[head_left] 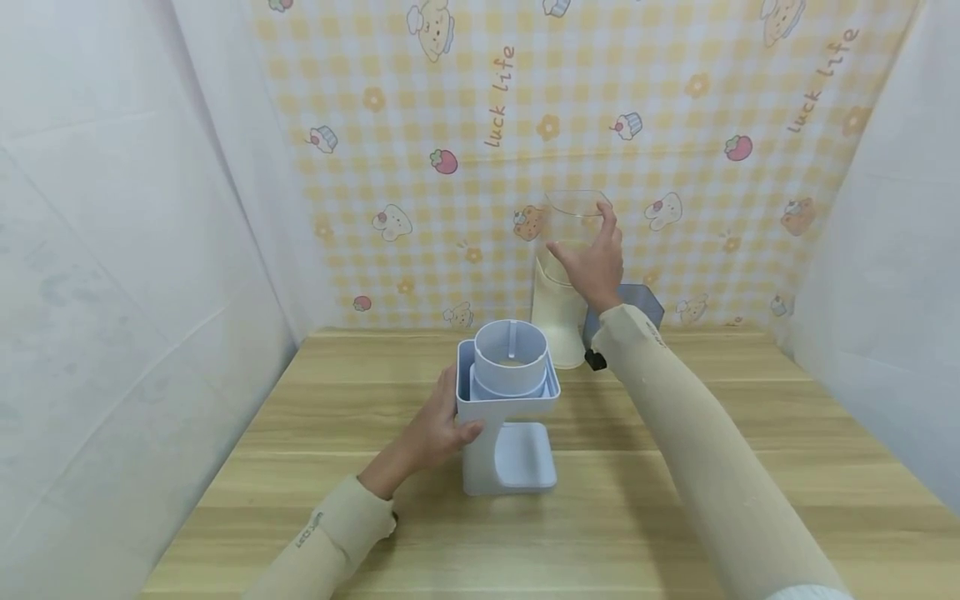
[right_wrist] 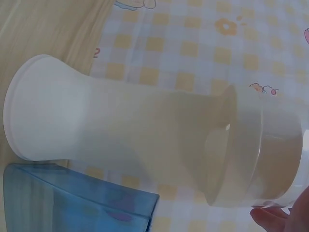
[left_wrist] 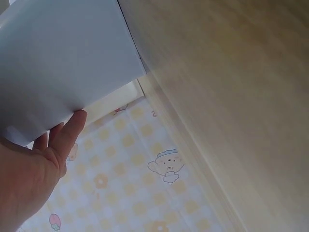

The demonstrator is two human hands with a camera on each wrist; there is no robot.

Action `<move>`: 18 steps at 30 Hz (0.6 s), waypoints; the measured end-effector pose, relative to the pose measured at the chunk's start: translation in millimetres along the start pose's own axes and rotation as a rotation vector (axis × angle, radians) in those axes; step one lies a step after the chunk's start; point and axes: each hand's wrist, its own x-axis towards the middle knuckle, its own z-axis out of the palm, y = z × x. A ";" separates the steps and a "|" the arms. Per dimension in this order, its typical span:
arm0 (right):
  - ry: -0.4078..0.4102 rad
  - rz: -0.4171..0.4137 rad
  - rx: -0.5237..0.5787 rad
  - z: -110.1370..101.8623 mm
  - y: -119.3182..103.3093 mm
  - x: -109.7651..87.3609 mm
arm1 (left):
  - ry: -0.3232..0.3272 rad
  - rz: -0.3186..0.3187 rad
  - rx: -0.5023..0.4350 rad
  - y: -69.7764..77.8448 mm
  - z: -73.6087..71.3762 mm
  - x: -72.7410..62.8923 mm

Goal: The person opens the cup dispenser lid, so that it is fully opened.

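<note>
"Where was the clear, plastic-looking container (head_left: 567, 225)?"

"At the cream plastic pedestal's (head_left: 558, 323) top, the right hand (head_left: 596, 258) clamped round it; the left hand (head_left: 441, 429) gripped the pale-blue plastic stand (head_left: 480, 446)."

"Handling?"

"Probably light, stiff, slippery; its sides suited holding."

"Writing?"

"The yellow-checked cloth (head_left: 420, 108) read 'luck life'."

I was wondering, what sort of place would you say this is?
Probably a small screened-off work booth, perhaps for filming: a wood-grain tabletop between white side walls, with a yellow-checked "luck life" backdrop behind.
</note>
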 end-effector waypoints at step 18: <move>0.003 -0.031 -0.006 -18.5 0.0 -14.1 | 0.001 0.035 0.006 -1.7 -0.1 -1.7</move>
